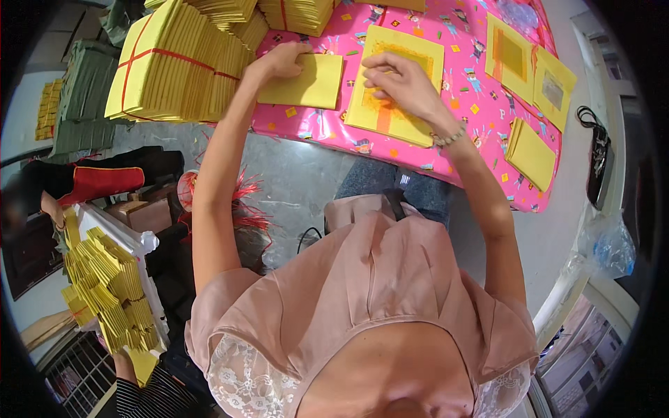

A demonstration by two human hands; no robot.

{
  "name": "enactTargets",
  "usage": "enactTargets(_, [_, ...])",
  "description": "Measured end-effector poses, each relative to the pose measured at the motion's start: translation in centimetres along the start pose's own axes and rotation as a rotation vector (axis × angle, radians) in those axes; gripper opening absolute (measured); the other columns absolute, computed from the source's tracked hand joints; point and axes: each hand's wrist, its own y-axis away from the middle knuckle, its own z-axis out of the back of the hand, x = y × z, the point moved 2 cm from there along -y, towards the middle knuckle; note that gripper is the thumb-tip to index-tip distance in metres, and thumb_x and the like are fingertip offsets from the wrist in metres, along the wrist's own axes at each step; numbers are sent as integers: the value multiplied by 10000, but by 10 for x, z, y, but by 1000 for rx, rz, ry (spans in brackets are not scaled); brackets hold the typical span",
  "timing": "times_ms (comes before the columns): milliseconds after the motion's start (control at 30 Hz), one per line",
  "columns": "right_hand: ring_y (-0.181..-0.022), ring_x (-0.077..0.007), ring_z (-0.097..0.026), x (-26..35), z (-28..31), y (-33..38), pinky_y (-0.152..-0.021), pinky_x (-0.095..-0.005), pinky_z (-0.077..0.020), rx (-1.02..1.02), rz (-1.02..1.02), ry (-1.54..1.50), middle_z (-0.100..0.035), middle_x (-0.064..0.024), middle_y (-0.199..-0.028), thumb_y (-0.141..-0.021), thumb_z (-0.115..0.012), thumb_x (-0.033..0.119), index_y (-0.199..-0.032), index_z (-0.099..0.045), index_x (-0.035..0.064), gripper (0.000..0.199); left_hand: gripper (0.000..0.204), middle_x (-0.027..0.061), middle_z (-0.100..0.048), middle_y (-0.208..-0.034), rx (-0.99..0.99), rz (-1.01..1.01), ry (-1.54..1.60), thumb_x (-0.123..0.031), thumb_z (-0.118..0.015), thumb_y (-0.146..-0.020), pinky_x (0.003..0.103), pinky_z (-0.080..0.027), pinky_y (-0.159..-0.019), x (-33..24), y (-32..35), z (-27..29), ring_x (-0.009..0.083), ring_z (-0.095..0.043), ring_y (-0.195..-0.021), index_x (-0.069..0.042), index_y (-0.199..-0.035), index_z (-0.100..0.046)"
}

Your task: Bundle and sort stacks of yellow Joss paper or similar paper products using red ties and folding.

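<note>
A pink patterned tablecloth (474,104) covers the table in front of me. My left hand (282,59) rests on the left edge of a small plain yellow paper stack (306,83). My right hand (404,83) lies with bent fingers on a larger stack of yellow sheets (390,90) with a gold and orange centre, fingertips pinching at the top sheet. A beaded bracelet (449,136) sits on my right wrist.
Big yellow paper bundles tied with red string (174,66) sit at the table's left. More yellow sheets (533,73) and a small stack (533,153) lie at the right. Another person (42,202) sits lower left by folded yellow papers (111,292). A black bag (599,160) hangs right.
</note>
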Motion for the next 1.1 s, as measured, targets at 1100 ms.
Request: enactTargets(1100, [-1286,-341,-436,-72,90,46,-1078,-425,-351,-489,245,649,-442,-234,-1378,-977,-472,389,-1353,-438,-30,564,695,187,-433,-1265,-463,-299,135,-288,-834,-660,458,-391,-995,-161,56,-74,390,-415,-1179,-88,-1244,-515])
